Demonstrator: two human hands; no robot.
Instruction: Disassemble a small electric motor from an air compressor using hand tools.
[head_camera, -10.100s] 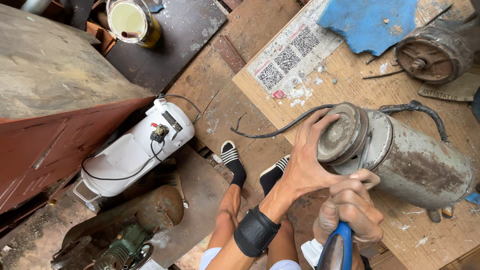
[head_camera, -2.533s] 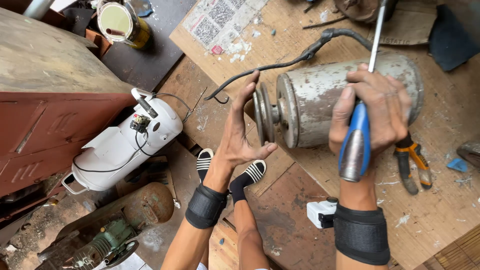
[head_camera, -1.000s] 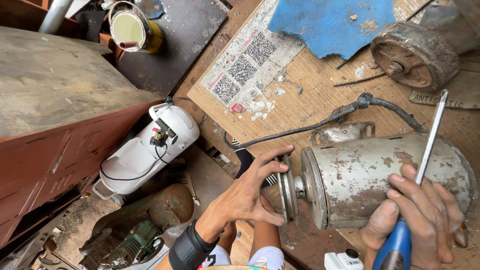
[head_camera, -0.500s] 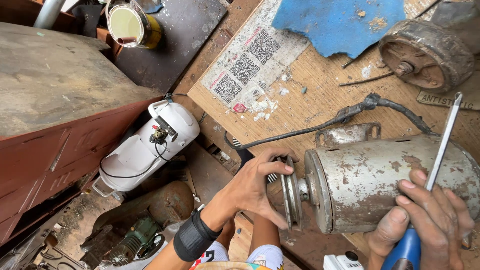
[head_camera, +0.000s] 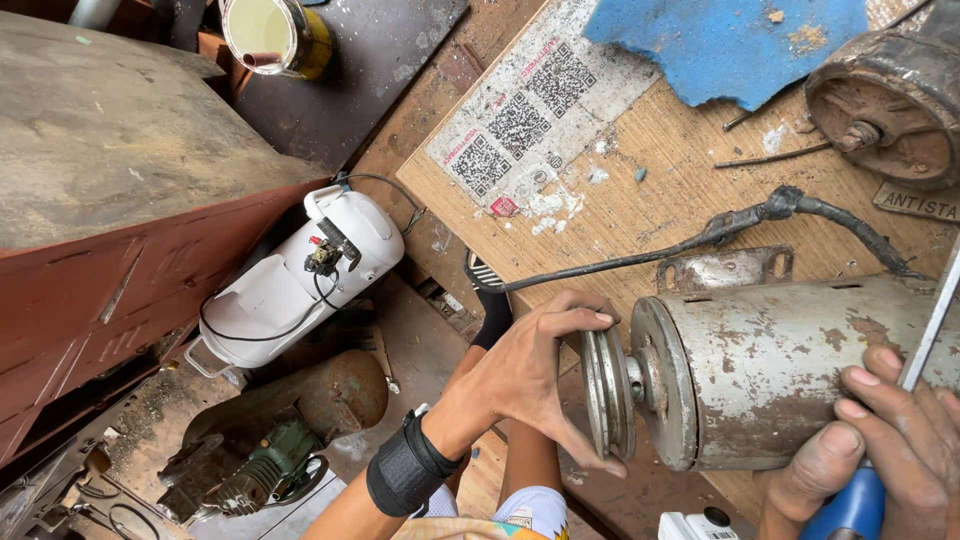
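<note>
An old grey motor (head_camera: 800, 370) lay on its side on the wooden worktop (head_camera: 660, 170), near the front edge. It was rusty and had peeling paint. A round pulley wheel (head_camera: 607, 392) sat on the end of the motor that stuck out past the edge.

The left hand (head_camera: 525, 375) was spread wide over the pulley wheel. Its fingers curled around the rim at the top and its thumb touched the bottom. A black band (head_camera: 405, 470) was wrapped around that wrist.

The right hand (head_camera: 880, 450) was closed on a screwdriver with a blue handle (head_camera: 850, 510). Its thin metal shaft went up across the side of the motor. That hand also rested against the motor.

A black cable (head_camera: 720, 232) ran from the motor across the worktop. A small metal bracket (head_camera: 725, 268) lay just behind the motor. Farther back lay a blue cloth (head_camera: 720, 45) and another rusty round part (head_camera: 890, 100).

Down on the floor sat a white tank (head_camera: 300, 285) with black wires, next to a red metal cabinet (head_camera: 90, 290). An open can of pale paint (head_camera: 275, 35) stood at the top.
</note>
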